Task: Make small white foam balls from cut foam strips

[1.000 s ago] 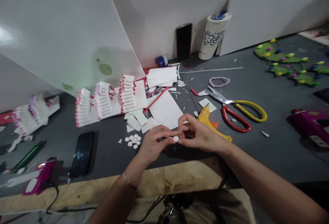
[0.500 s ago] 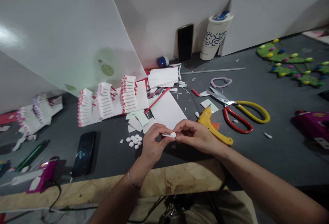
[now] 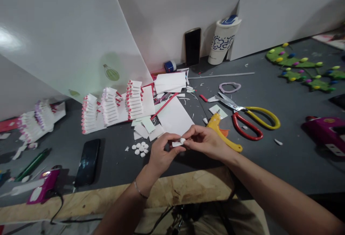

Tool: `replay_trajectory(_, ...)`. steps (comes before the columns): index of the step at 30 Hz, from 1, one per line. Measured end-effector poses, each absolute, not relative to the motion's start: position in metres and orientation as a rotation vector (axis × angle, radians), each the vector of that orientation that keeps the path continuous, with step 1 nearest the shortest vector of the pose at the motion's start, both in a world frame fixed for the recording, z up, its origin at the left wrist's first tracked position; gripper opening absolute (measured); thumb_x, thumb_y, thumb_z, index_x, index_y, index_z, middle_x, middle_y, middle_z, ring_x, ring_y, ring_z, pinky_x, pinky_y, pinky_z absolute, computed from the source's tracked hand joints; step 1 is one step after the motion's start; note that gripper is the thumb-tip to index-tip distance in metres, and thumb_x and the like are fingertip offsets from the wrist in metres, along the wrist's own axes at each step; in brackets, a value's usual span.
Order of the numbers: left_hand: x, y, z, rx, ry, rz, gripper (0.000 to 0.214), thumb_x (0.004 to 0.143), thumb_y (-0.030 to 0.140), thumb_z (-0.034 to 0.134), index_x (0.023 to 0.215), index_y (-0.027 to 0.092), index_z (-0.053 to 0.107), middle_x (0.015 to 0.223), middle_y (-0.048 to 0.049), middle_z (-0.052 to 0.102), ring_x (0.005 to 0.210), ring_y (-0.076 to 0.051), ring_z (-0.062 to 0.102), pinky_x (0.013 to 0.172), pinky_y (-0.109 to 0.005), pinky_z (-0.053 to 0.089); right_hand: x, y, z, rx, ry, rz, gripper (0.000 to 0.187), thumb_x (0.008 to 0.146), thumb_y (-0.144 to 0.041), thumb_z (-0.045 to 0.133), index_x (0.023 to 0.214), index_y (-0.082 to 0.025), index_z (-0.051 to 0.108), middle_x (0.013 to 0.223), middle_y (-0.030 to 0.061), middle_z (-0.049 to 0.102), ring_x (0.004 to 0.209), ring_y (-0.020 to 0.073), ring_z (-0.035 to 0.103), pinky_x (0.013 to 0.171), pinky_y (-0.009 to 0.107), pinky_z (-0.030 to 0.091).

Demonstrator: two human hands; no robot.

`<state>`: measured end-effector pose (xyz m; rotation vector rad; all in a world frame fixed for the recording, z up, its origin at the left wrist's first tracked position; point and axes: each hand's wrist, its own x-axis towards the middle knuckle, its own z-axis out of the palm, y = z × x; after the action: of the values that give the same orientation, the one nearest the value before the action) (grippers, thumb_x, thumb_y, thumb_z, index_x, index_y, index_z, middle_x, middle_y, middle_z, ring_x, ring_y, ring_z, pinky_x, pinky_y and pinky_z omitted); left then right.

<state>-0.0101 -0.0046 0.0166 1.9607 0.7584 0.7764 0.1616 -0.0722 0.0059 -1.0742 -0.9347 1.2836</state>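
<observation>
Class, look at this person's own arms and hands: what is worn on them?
The left arm and right arm are bare, with no sleeves, and the left hand and right hand wear no gloves. A thin bracelet circles the left wrist; none shows on the right.

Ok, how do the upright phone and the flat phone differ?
The upright phone leans against the white panel, while the flat phone lies on the grey table top. The upright phone shows a pale edge along its side; the flat phone's edge looks dark. The flat phone's glass carries a bluish reflection; the upright phone's looks plain black. Both have dark screens.
</observation>
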Motion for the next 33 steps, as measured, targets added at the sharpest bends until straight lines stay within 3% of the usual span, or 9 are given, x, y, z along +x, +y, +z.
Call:
replay_trajectory(13,-0.009,-0.006,0.023,2.146,0.713,0.826,0.006,0.087,0.023,0.060,0.083,0.020,0.065,0.080,-0.0025,0.069,0.076,-0.014,0.063,0.070,-0.026,0.049,0.165,-0.071,-0.001,-1.124,-0.943,1.196,0.022,0.070,-0.035,0.076,0.077,-0.018,0.064,0.064,-0.0020,0.061,0.055,0.0089,0.055,0.051,0.021,0.046)
replay_trajectory(20,-0.011,-0.005,0.024,2.384,0.549,0.852,0.009,0.089,0.015,0.055,0.088,0.020,0.062,0.086,-0.0044,0.069,0.082,-0.015,0.064,0.074,-0.027,0.050,0.166,-0.070,0.000,-1.106,-0.957,1.273,0.018,0.071,-0.031,0.074,0.077,-0.017,0.064,0.063,-0.0027,0.060,0.054,0.0079,0.053,0.051,0.021,0.044)
replay_trajectory(33,-0.011,-0.001,0.027,2.267,0.546,0.756,0.005,0.087,0.019,0.060,0.085,0.020,0.064,0.085,-0.0039,0.069,0.079,-0.015,0.064,0.071,-0.026,0.049,0.175,-0.072,0.009,-1.136,-1.090,1.391,0.014,0.074,-0.028,0.071,0.080,-0.016,0.065,0.066,-0.0025,0.061,0.056,0.0080,0.052,0.054,0.021,0.042)
